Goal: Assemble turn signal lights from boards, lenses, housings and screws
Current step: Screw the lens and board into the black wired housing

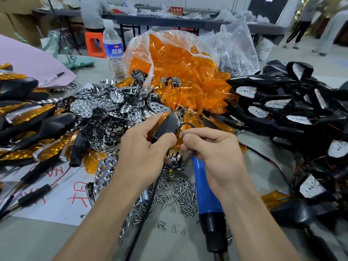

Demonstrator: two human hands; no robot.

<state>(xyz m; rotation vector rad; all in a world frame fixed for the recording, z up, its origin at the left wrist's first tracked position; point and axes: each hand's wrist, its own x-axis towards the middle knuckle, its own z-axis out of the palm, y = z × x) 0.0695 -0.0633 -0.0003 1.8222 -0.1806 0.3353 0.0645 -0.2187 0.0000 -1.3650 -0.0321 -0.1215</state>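
Observation:
My left hand (143, 147) grips a black turn signal housing (167, 123) with an orange lens edge showing at its top, held above the table centre. My right hand (211, 147) pinches the thin black wire (185, 124) that loops out of that housing. A blue electric screwdriver (205, 193) lies under my right wrist, tip toward the hands. Loose silver screws (180, 193) are scattered just below the hands. Chrome reflector boards (105, 108) are heaped left of centre.
A torn bag of orange lenses (180, 68) sits behind the hands. Black housings with boards (282, 108) are piled at right, finished lights (28, 117) at left. A water bottle (113, 48) stands at the back. A person works at a far table (165, 20).

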